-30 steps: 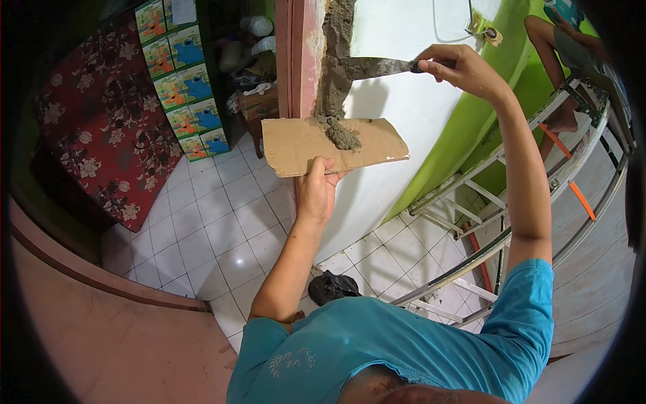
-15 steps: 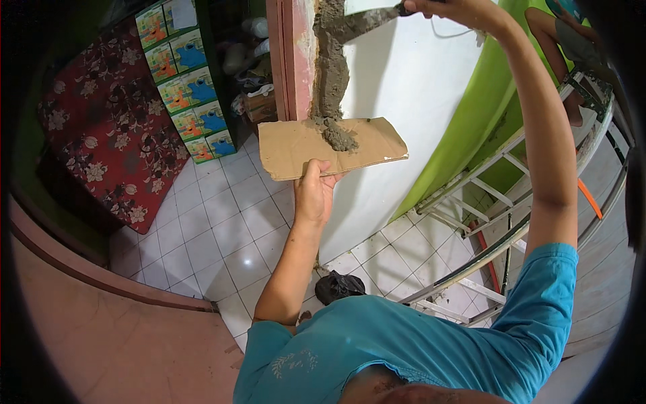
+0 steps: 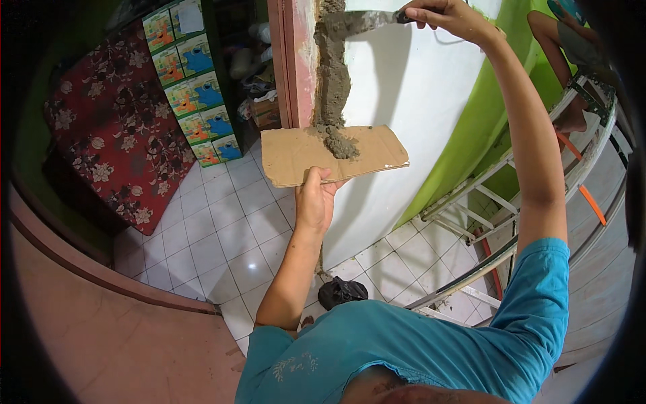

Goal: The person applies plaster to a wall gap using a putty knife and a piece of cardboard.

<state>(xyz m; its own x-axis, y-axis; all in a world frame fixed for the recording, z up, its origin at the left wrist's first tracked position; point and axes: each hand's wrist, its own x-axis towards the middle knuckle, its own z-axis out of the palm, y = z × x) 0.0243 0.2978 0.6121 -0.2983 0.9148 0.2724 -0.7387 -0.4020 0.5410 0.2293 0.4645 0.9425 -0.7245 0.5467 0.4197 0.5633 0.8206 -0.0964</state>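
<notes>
My left hand (image 3: 316, 200) grips the near edge of a flat piece of brown cardboard (image 3: 289, 156), thumb on top and fingers underneath. A lump of wet grey mortar (image 3: 342, 144) rests on the cardboard, whose far edge is up against the wall. Above it, a rough strip of grey mortar (image 3: 333, 81) runs up the wall beside the door frame. Raised at the upper right, my right hand (image 3: 447, 17) is closed round the dark handle of a putty knife (image 3: 371, 22). The blade, smeared with mortar, lies across the upper part of the strip.
A pinkish door frame (image 3: 288, 64) stands left of the strip; white wall (image 3: 397, 87) lies to its right. Ladders (image 3: 494, 195) lean at the right, where another person's leg (image 3: 548, 44) shows. A black plastic bag (image 3: 342, 292) sits on the tiled floor (image 3: 225, 229). Picture-covered drawers (image 3: 195, 94) stand left.
The putty knife blade has tipped closer to level, with my right hand slightly lower and farther right. The cardboard and its lump of mortar sit a little lower in view, still in my left hand.
</notes>
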